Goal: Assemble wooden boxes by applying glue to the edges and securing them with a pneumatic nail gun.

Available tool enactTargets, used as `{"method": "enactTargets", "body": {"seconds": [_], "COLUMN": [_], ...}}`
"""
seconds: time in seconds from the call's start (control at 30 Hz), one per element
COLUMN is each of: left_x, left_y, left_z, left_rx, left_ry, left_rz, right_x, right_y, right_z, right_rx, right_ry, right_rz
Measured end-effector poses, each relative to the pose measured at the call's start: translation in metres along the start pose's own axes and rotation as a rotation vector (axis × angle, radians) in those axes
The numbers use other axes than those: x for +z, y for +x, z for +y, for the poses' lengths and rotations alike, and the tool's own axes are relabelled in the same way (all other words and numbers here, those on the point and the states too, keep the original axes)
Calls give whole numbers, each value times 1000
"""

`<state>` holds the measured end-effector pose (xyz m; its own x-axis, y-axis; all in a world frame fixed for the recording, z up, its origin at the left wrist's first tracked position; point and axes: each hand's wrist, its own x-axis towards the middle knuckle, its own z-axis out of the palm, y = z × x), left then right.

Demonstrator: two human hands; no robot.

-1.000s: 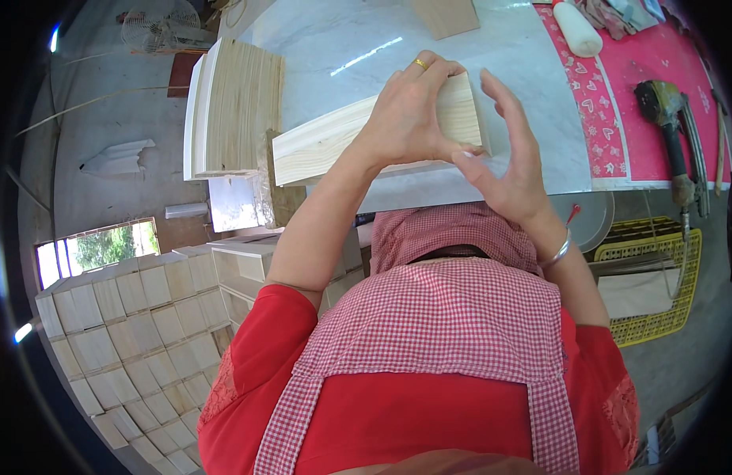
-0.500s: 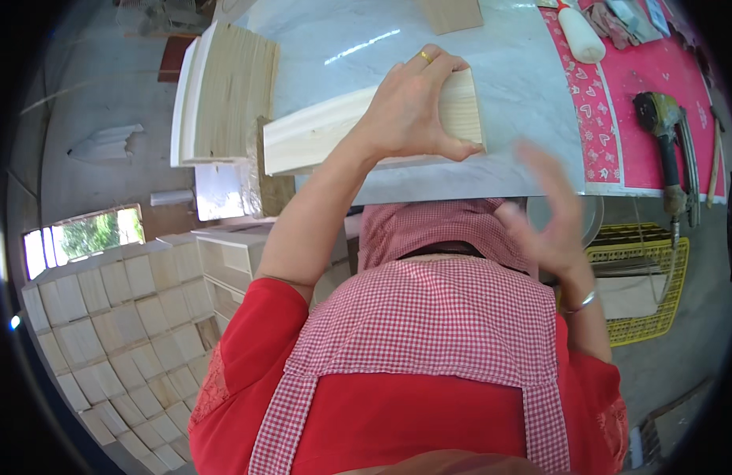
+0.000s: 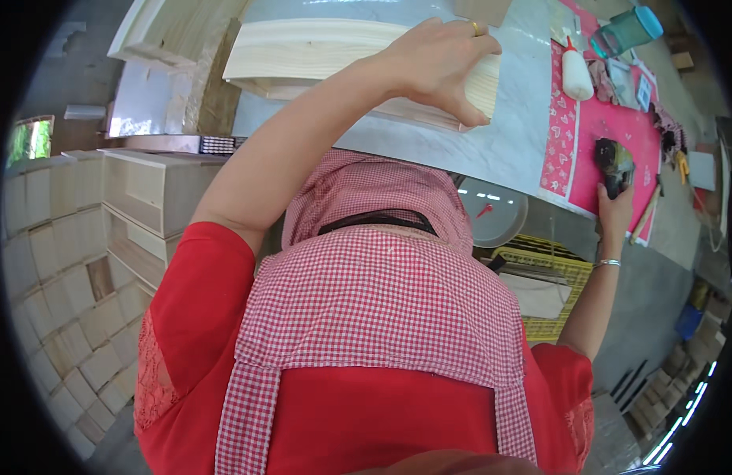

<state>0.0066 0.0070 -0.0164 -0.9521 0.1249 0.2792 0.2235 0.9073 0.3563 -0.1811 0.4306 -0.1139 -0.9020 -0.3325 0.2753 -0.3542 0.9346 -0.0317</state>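
A long pale wooden box lies across the marble-patterned tabletop. My left hand is closed around its right end, thumb at the near corner and fingers over the far side. At the right, my right hand has its fingers around the grip of an air nail gun, which rests on the pink mat. The gun's black and yellowish head points away from me; part of its handle is hidden by my hand.
A white glue bottle and a teal-lidded jar stand at the far right. Stacked wooden boxes are at the far left, more beside me. A round basin and yellow crate sit below the table edge.
My right hand has moved right and away from my body, onto the nail gun, and closed on it. My left hand stays on the box's end. The whole view has shifted to the right.
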Motion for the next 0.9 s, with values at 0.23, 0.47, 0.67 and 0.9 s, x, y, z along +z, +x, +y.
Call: {"method": "enactTargets", "body": {"seconds": [0.23,0.47,0.67,0.9], "left_x": [-3,5,7,-23], "left_y": [4,-2,1,0], "left_z": [-3,-6,-3,6], "left_rx": [27,33,53,60], "left_ry": [32,43,41,-5], "left_rz": [-54,-12,10,-68], "right_x": [-44,-174,-209,-216], "right_y": [37,11,1,5], "right_z": [-10,-138,-183,-199], "right_rx": [61,105,-389,-506], "right_ry": [61,401,650,571], "right_rz": [-194,-492,-423,-475]}}
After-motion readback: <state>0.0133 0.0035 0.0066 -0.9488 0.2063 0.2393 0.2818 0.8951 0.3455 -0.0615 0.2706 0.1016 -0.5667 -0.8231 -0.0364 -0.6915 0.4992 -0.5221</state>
